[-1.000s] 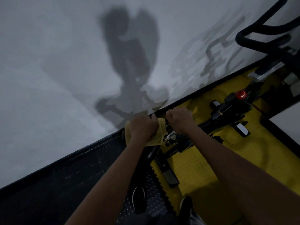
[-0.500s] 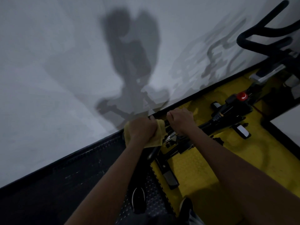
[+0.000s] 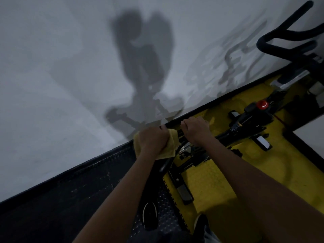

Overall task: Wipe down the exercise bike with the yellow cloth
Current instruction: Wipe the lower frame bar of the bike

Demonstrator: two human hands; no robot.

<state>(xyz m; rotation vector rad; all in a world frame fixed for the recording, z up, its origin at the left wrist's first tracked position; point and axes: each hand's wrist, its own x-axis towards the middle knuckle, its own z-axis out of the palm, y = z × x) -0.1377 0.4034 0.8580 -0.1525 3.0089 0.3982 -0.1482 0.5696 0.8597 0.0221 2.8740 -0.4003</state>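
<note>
Looking straight down at a black metal exercise bike parked along a pale grey wall, with the soft yellow cloth bunched up at the near end of the frame, on the left side. The left hand is curled over the cloth, fingers wrapped down around it so the fabric sticks out on both sides of the fist and hangs a bit toward the wrist. The right hand sits just beside it, apart from the cloth, fingers curled into a fist over a black part of the bike; what it grips is hidden under the knuckles. A round red knob sits further up the frame, and black curved handlebars are at the far right. The bike stands on a yellow floor mat, with a black studded rubber mat to the left and black shoes down below
</note>
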